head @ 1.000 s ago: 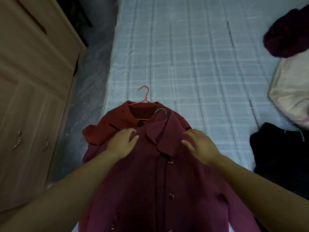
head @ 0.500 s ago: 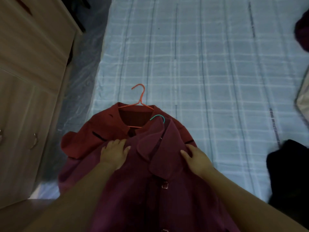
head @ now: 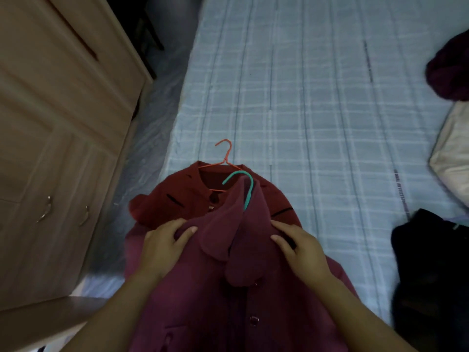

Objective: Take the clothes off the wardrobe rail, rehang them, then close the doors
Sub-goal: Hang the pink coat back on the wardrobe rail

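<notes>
Grip, both hands: left hand and right hand clutch the maroon shirt at its shoulders; teal hanger inside. Shirt lies on red shirt, orange hanger, bed.

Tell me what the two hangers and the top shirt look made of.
Orange hanger: thin and evenly coloured, probably plastic or coated wire.
Green hanger: smooth and slightly thicker, likely plastic.
Maroon shirt: soft matte woven cloth, folding limply at the collar; its buttons glint, perhaps metal.
</notes>
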A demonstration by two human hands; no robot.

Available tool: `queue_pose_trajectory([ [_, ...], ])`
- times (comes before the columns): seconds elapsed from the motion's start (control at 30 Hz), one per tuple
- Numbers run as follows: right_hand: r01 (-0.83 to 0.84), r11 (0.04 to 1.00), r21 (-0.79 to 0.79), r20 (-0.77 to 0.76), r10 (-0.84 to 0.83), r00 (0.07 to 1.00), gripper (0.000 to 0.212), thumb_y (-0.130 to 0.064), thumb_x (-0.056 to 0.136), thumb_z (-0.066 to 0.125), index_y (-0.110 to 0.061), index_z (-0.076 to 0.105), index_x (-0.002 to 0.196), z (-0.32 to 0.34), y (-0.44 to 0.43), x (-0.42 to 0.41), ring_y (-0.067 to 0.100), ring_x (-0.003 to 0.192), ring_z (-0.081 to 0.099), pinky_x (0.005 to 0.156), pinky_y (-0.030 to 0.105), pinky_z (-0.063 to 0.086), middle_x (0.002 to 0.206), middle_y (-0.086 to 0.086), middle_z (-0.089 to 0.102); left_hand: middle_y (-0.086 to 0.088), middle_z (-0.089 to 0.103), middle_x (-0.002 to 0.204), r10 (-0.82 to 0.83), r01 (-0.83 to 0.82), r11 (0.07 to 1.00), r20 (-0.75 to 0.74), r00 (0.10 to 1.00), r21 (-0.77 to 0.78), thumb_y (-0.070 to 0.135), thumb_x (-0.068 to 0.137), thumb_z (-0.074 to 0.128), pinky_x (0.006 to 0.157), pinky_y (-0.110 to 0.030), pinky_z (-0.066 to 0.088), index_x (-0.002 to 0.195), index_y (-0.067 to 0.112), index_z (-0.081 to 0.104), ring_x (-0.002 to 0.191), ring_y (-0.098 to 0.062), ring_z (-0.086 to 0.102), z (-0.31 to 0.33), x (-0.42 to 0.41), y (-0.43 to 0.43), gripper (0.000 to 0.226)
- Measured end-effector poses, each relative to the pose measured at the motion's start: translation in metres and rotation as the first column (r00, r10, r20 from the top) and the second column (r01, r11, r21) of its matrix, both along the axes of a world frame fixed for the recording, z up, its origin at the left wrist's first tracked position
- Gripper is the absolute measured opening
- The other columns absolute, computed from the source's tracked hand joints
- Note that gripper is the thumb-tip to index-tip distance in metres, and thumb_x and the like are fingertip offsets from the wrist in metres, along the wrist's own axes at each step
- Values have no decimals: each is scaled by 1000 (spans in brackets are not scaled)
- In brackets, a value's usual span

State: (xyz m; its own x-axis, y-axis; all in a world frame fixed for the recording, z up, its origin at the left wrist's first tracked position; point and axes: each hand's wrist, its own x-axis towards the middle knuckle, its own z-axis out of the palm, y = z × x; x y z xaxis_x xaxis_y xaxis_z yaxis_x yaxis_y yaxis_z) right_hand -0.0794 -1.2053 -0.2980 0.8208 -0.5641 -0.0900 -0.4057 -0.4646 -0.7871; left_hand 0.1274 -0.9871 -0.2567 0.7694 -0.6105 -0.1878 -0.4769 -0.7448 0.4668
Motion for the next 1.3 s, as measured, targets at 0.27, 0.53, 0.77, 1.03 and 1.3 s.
queue_pose_trajectory([
  [0.27,-98,990,-106,214,119,970,32,-38,85,58,-32,62,116,90,84,-14,-4,96,56,84,3,37,106,-16,64,10,69,89,228,-199,958,130,965,-206,61,77,42,77,-33,47,92,19,71,84,-14,64,85,-66,113,53],
  [0.53,-298,937,-181,251,337,907,37,-38,85,56,-36,59,123,142,213,-29,-1,95,58,82,9,41,105,-15,64,1,73,85,333,-284,939,304,893,-194,50,81,51,70,-28,37,92,19,71,83,-23,67,156,-117,253,39],
  [0.77,-471,839,-272,358,543,760,34,-47,83,56,-35,64,114,201,351,-34,-3,94,62,81,16,47,103,-18,67,4,67,75,522,-437,840,261,812,-320,64,75,37,66,-33,44,87,21,69,75,-22,64,179,-184,425,55],
  [1.03,-578,762,-293,481,640,600,31,-25,81,71,-43,63,105,258,530,-14,-20,96,53,74,3,42,103,-35,57,11,67,78,722,-563,681,297,625,-469,70,69,41,72,-31,44,79,27,64,79,-13,63,223,-223,610,50],
  [1.3,-666,649,-368,571,723,389,29,-25,81,65,-38,62,107,323,656,56,-20,91,55,70,1,38,104,-34,57,13,64,82,797,-585,604,397,456,-541,65,72,57,87,-42,45,82,27,65,87,-13,60,290,-195,738,40],
])
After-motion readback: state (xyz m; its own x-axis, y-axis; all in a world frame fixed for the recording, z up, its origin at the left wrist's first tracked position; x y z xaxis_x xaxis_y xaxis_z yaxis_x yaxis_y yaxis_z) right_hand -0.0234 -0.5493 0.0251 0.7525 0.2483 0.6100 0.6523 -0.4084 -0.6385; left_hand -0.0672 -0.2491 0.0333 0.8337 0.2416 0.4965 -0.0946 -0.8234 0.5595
